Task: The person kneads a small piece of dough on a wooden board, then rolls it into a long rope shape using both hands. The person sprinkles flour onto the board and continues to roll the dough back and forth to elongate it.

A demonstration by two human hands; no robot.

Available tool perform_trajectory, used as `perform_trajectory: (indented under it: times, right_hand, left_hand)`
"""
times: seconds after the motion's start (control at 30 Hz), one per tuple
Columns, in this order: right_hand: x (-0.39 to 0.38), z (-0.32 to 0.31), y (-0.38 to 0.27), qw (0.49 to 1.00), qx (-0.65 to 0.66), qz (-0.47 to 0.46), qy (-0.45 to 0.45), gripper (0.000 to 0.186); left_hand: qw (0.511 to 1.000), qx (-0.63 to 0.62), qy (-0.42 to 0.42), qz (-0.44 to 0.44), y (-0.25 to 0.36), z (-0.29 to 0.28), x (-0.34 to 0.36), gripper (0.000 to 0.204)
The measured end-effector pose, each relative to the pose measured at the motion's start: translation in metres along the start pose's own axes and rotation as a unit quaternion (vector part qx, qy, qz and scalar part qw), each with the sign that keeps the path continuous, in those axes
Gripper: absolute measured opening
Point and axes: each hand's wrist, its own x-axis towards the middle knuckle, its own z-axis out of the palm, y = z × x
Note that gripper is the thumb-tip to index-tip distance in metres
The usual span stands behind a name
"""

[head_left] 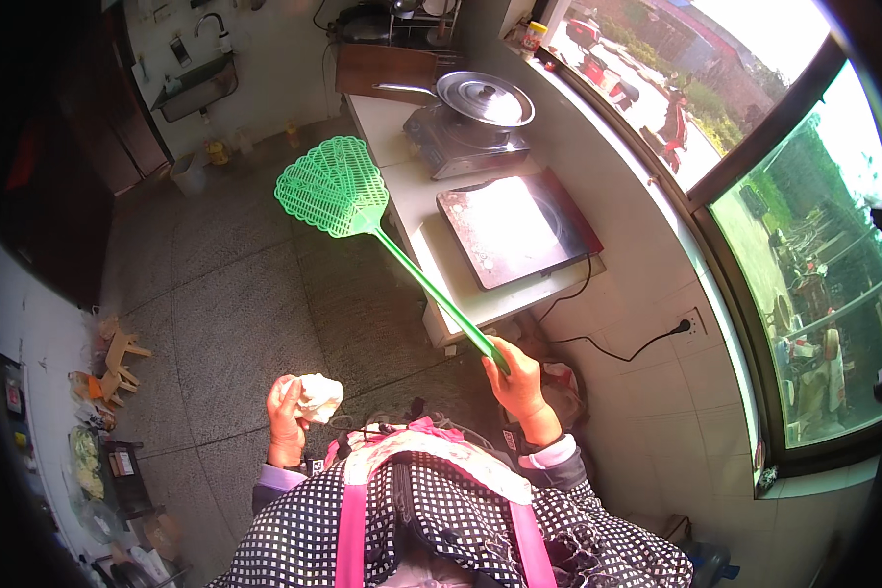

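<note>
My right hand [517, 387] is closed around the handle of a green plastic fly swatter [331, 186], whose mesh head is raised out ahead of me, beside the counter's left edge. My left hand [286, 416] grips a crumpled white wad [316, 397], perhaps cloth or paper, low in front of my checked apron [294, 529]. Beyond the swatter's handle, a flat induction cooktop [508, 227] lies on the white counter [410, 227], lit by sun. A lidded steel pan [480, 98] stands on a second cooker [451, 147] farther back.
A wall sink [194, 88] is at the back left. Wooden stools [118, 363] and vegetables [88, 461] line the left wall. A window [794, 284] spans the right, above a socket with a plugged cord [684, 325]. Tiled floor [216, 294] lies left of the counter.
</note>
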Motion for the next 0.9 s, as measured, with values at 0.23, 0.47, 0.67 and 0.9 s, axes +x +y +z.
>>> perform_trajectory:
  times: [0.23, 0.47, 0.67, 0.9]
  right_hand:
    - [0.01, -0.012, -0.009, 0.998, -0.014, -0.041, 0.044, 0.043]
    - [0.004, -0.034, -0.012, 0.991, -0.074, -0.078, 0.077, 0.043]
    - [0.013, -0.039, -0.015, 0.978, -0.111, -0.131, 0.123, 0.038]
    - [0.039, -0.029, -0.018, 0.963, -0.138, -0.211, 0.097, 0.036]
  left_hand:
    - [0.999, 0.042, -0.032, -0.007, 0.004, 0.023, 0.028, 0.027]
    - [0.994, 0.06, -0.08, -0.046, 0.001, 0.042, 0.049, 0.025]
    - [0.992, 0.042, -0.112, -0.049, -0.002, 0.051, 0.061, 0.025]
    - [0.994, 0.043, -0.091, -0.051, 0.007, 0.039, 0.075, 0.027]
